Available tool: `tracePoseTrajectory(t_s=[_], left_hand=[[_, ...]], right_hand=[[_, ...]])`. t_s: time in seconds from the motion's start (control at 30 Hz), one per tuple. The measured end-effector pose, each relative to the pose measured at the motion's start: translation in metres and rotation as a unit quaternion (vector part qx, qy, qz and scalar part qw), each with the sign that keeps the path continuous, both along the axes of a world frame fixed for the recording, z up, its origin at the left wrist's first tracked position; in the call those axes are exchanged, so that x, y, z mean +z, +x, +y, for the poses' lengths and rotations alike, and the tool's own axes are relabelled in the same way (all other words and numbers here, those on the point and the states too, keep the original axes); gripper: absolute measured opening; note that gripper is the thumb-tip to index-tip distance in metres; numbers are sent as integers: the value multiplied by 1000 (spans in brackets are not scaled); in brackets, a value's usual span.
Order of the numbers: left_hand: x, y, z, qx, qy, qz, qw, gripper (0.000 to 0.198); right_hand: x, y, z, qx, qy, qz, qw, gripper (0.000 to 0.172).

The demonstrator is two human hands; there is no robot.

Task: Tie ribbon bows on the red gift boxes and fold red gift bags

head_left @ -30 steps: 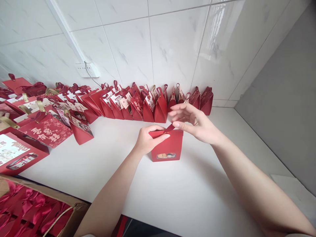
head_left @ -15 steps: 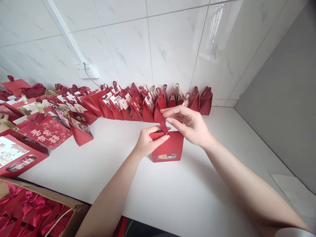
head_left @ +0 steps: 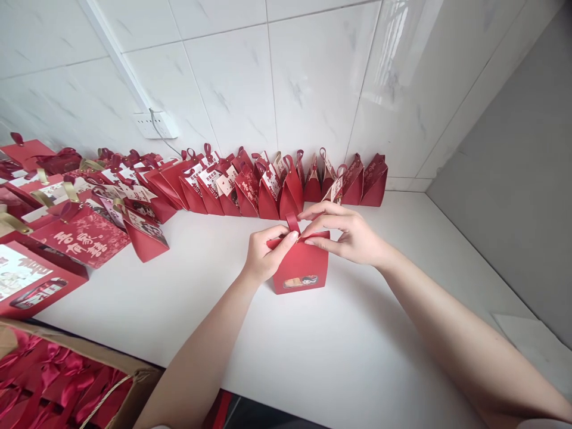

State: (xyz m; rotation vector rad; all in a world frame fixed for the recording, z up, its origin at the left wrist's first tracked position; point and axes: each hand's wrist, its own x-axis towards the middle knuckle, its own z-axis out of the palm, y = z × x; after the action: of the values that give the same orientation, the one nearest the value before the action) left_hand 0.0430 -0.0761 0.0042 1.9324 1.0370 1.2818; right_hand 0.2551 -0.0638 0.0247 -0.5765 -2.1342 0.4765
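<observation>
A red gift box (head_left: 300, 265) with a small oval window in its lower front stands upright on the white table (head_left: 357, 333). A dark red ribbon loop (head_left: 292, 222) rises from its top edge. My left hand (head_left: 267, 253) grips the box's top left edge, thumb in front and fingers behind, close to the loop's base. At the top right edge, my right hand (head_left: 351, 232) has its thumb in front of the box and its fingers reaching over the top beside the loop. Its fingertips are partly hidden there.
A row of finished-looking red gift boxes (head_left: 268, 193) stands along the tiled wall. More boxes (head_left: 84, 235) crowd the left side. A cardboard carton (head_left: 134, 375) of red boxes with ribbons is at the lower left. A socket strip (head_left: 155, 125) is on the wall.
My right hand has come down from above the ribbon loop onto the box's top right edge. The loop now stands more upright. My left hand keeps its grip.
</observation>
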Motion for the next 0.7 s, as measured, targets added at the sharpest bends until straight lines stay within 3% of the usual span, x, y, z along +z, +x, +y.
tracePoseTrajectory(t_s=[0.37, 0.7], left_hand=[[-2, 0, 2, 32, 48, 12, 998, 31], [-3, 0, 1, 39, 54, 15, 998, 30]], right_hand=[[-5, -5, 1, -21, 104, -19, 994, 11], [-3, -9, -2, -38, 112, -11, 993, 8]])
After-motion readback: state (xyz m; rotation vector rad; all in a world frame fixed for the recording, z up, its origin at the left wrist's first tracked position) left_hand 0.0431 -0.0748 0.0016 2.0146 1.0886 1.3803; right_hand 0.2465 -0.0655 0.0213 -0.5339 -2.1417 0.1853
